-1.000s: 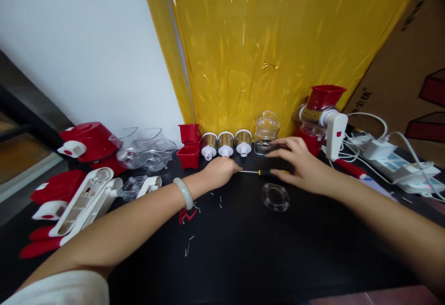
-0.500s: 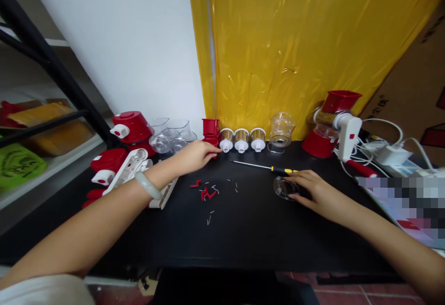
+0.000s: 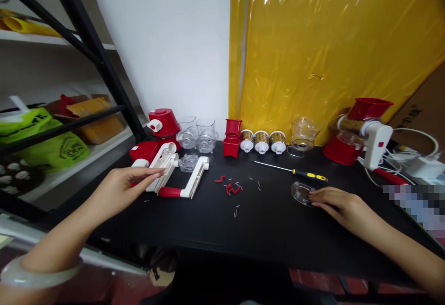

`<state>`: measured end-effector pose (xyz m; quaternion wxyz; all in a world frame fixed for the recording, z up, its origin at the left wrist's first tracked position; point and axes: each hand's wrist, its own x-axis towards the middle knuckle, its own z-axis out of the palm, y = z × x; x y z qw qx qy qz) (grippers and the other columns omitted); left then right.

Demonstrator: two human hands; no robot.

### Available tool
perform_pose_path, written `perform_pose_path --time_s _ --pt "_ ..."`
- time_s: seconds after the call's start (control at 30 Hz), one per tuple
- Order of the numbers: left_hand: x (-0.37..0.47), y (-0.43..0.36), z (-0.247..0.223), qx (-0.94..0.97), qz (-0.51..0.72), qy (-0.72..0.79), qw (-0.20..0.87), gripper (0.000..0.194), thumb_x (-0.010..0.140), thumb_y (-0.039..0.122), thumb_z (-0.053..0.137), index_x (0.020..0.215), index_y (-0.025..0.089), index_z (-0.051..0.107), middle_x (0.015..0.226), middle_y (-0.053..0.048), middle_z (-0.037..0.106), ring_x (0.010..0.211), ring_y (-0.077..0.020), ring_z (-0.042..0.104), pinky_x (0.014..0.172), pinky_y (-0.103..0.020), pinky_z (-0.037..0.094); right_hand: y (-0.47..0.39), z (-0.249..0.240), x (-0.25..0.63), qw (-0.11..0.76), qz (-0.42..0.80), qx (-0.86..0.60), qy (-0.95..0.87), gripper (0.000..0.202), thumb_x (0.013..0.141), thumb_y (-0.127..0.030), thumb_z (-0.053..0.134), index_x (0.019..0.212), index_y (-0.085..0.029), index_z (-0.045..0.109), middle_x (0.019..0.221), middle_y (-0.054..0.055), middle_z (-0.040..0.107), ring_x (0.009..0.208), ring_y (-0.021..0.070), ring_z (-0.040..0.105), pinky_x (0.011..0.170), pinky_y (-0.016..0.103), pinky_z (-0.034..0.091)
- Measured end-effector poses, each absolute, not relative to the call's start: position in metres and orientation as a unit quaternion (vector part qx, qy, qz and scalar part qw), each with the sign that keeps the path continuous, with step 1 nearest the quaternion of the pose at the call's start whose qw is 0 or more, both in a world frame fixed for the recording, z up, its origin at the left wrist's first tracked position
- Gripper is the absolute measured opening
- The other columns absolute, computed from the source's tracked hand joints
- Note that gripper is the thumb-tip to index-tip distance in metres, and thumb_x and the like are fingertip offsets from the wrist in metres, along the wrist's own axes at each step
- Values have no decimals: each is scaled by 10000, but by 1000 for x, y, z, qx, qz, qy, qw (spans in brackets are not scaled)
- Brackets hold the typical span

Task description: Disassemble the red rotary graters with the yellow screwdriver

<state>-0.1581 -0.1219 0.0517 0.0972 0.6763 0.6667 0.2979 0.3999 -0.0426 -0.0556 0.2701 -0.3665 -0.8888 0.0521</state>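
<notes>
My left hand (image 3: pixel 121 188) hovers at the left beside the white crank handles (image 3: pixel 170 168), one of which has a red grip (image 3: pixel 170 192). Its fingers are stretched out, the thumb a little apart, and I see nothing between them. On the right, my right hand (image 3: pixel 342 205) pinches the near edge of a clear plastic disc (image 3: pixel 299 194) lying on the black table. Just behind that disc is a screwdriver (image 3: pixel 309 175) with a black and yellow handle. Small red plastic pieces (image 3: pixel 233 189) and several little screws (image 3: pixel 235 212) are scattered between my hands.
Along the back stand red bases (image 3: pixel 164 122), clear housings (image 3: pixel 206 136), red hoppers (image 3: pixel 232 138), three grater drums (image 3: pixel 261 142) and another clear housing (image 3: pixel 303 136). An assembled rotary grater (image 3: pixel 361 129) is at right by white cables (image 3: pixel 422 133). A black shelf frame (image 3: pixel 100 64) borders the left.
My left hand has moved from near the red hoppers and drums back left to the crank handles. My right hand stays at the clear disc. The view has turned left.
</notes>
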Motion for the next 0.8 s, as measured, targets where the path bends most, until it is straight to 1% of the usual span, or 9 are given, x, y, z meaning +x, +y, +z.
perform_pose_path --time_s 0.17,0.23,0.3,0.37,0.4,0.47,0.6,0.7,0.8 --pt "-163 -130 36 667 318 661 129 406 797 564 650 1003 252 810 1060 -64 794 974 -312 746 892 -404 590 -43 -15 351 311 55 -322 -893 171 936 -235 595 931 -294 756 914 50 793 880 253 749 810 439 630" --pt "-159 -128 34 679 319 650 122 407 805 570 646 1004 257 813 1057 -66 794 967 -308 750 910 -401 588 -38 5 317 338 64 -286 -894 178 940 -219 594 928 -285 759 903 48 791 878 237 741 793 412 621" --pt "-155 -124 34 692 319 638 110 403 816 560 642 1011 253 814 1047 -66 797 937 -295 754 920 -391 586 -29 23 275 374 68 -241 -893 156 933 -224 621 912 -271 768 901 46 793 896 228 736 819 403 608" --pt "-152 -120 32 700 317 632 101 404 834 533 627 1039 237 810 1051 -71 795 906 -283 755 908 -380 588 -18 36 226 405 76 -191 -891 135 926 -223 645 897 -254 773 903 44 796 882 211 732 835 392 594" --pt "-151 -119 31 702 315 631 96 408 845 519 615 1056 227 806 1055 -75 794 893 -278 754 893 -374 592 -11 40 200 407 88 -171 -893 131 923 -217 651 904 -248 777 910 41 797 880 203 728 846 387 587" --pt "-150 -117 29 704 308 634 84 415 862 502 591 1080 216 800 1061 -78 792 876 -271 754 852 -359 599 4 41 150 402 109 -165 -894 137 919 -196 656 898 -231 787 896 43 793 892 195 716 849 370 576" --pt "-156 -123 24 708 294 639 59 417 894 497 555 1087 222 801 1043 -70 797 844 -249 757 777 -308 597 33 28 72 348 146 -212 -901 106 854 -119 722 867 -187 801 892 64 795 876 187 712 831 325 551" --pt "-166 -132 22 707 282 647 53 416 909 501 539 1086 232 802 1036 -62 799 826 -236 759 748 -285 588 47 16 41 337 148 -212 -905 118 835 -94 730 853 -183 805 901 72 799 888 200 716 846 329 538" --pt "-176 -139 19 702 277 654 47 423 908 508 536 1069 226 807 1036 -67 799 848 -247 761 756 -290 582 54 7 26 333 146 -212 -907 130 852 -105 707 871 -183 809 933 84 801 929 212 719 886 337 527"
